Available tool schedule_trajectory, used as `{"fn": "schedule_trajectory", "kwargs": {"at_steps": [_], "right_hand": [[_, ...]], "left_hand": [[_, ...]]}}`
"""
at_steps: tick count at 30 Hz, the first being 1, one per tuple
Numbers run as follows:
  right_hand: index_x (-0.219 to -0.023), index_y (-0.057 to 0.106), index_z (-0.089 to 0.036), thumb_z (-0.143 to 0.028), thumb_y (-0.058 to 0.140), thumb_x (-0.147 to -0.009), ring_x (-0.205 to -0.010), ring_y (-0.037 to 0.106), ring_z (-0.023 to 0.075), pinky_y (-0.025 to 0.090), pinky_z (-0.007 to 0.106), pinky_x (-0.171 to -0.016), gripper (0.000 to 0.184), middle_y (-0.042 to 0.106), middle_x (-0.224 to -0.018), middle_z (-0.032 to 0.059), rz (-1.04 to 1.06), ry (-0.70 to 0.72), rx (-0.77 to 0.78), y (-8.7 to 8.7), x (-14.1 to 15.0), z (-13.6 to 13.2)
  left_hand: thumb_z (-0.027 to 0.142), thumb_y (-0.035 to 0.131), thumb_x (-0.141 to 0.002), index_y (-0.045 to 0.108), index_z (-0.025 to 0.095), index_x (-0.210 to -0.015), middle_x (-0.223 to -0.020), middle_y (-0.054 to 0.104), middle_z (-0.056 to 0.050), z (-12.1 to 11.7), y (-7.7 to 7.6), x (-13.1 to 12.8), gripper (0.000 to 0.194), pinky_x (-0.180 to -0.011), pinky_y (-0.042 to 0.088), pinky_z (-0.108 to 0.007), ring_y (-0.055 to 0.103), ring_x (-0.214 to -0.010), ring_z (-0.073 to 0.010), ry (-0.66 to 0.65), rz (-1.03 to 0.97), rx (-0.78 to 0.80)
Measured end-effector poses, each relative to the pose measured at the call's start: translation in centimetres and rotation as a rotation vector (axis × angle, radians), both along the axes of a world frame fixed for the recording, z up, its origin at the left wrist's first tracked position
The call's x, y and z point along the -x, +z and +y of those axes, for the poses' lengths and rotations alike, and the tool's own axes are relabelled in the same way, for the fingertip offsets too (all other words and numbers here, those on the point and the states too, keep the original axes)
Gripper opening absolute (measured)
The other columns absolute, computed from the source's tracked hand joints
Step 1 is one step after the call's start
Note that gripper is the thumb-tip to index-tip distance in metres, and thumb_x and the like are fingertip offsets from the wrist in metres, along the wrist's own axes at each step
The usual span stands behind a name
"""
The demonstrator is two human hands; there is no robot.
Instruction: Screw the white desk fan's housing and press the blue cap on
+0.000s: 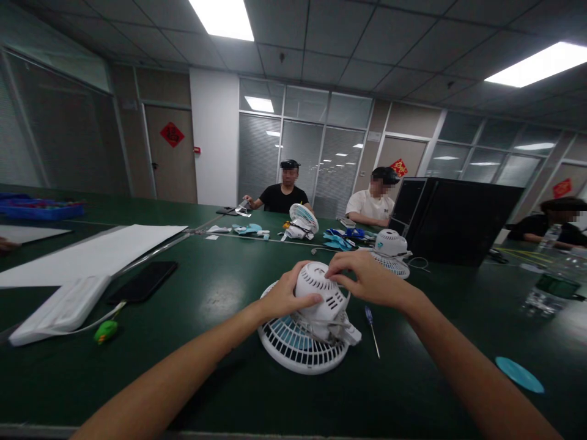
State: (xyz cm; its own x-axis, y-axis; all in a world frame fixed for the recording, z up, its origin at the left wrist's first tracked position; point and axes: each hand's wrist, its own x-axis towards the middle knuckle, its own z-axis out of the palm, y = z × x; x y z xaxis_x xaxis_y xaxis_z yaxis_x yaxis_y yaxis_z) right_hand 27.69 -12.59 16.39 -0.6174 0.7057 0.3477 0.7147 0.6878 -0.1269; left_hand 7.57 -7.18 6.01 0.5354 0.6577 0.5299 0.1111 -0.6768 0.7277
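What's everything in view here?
fan: 1, white, between hands
screwdriver: 1, blue handle, beside fan
other fans: 2, white, behind
scraps: several, mostly blue, farther back
disc: 1, light blue, right
bottles: 2+, clear, right
box: 1, black, right
phone: 1, black, left
strip: 1, white, beside phone
trinket: 1, green, near phone
sheets: 2, white, left
tray: 1, blue, left
table: 1, green, underneath
people: 3+, black or white tops, at table
signs: 3, red, background
lights: 2, white, ceiling
left hand: 1, bare, on fan
right hand: 1, bare, at fan
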Motion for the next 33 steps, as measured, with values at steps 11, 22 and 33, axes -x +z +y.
{"fn": "schedule_trajectory", "kwargs": {"at_steps": [11,22,33], "right_hand": [[-0.098,0.068,-0.019,-0.045,0.050,-0.090,-0.084,0.062,0.0192,0.047,0.030,-0.068,0.032,0.069,-0.096,0.0072,0.236,-0.250,0.130,-5.2,-6.1,2.1],[-0.064,0.057,-0.019,-0.052,0.058,-0.082,-0.069,0.062,0.0199,0.043,0.029,-0.060,0.038,0.067,-0.072,0.0061,0.040,-0.671,0.469,-13.2,-12.9,5.5],[-0.086,0.052,-0.023,-0.054,0.040,-0.088,-0.066,0.064,0.0207,0.050,0.033,-0.061,0.033,0.065,-0.075,0.0095,0.502,-1.006,0.256,-9.5,-22.2,3.0]], "left_hand": [[0.040,0.073,-0.075,0.043,0.020,-0.130,-0.122,0.064,-0.008,0.1,0.0,0.0,0.066,-0.099,0.047,-0.042,0.061,-0.112,-0.0270,-0.021,-0.018,0.032],[0.043,0.071,-0.074,0.043,0.020,-0.133,-0.122,0.064,-0.009,0.2,-0.1,0.1,0.069,-0.099,0.047,-0.042,0.060,-0.112,-0.0276,-0.023,0.001,0.057],[0.043,0.070,-0.076,0.041,0.019,-0.133,-0.123,0.063,-0.009,0.5,-0.3,0.1,0.069,-0.100,0.046,-0.042,0.060,-0.113,-0.0278,-0.049,0.002,0.030]]}}
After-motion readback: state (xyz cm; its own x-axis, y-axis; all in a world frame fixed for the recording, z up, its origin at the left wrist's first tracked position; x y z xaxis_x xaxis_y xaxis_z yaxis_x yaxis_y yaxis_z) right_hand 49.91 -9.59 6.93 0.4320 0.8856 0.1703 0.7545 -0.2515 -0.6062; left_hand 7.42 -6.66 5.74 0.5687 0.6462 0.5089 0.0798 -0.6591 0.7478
